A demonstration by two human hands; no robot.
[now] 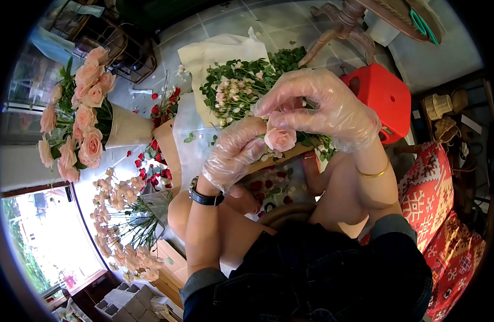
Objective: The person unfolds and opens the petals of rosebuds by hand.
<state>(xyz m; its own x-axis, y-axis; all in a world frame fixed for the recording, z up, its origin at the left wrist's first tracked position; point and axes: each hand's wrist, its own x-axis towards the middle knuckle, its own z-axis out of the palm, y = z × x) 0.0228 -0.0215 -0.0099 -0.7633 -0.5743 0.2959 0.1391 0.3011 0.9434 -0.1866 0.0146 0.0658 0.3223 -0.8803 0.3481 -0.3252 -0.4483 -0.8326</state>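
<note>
A single pink rose point(280, 139) is held up in front of me, its bloom facing the camera. My left hand point(233, 153), in a clear plastic glove, is closed at the flower's left side; the stem is hidden. From the upper right, my right hand point(330, 110), gloved alike, reaches over the bloom. Its thumb and fingertips pinch together at the rose's upper edge; exactly which part they grip is hard to see. Behind the hands lies a bunch of small pink spray roses point(236, 96) with green leaves, on cream wrapping paper point(201, 56).
A cone-shaped bucket point(129, 126) of large pink roses point(88, 118) stands at left, with more pale blooms point(121, 214) below. Red petals point(155, 172) litter the floor. A red stool point(384, 99), a carved table leg point(346, 24) and a patterned red cushion point(427, 193) are at right.
</note>
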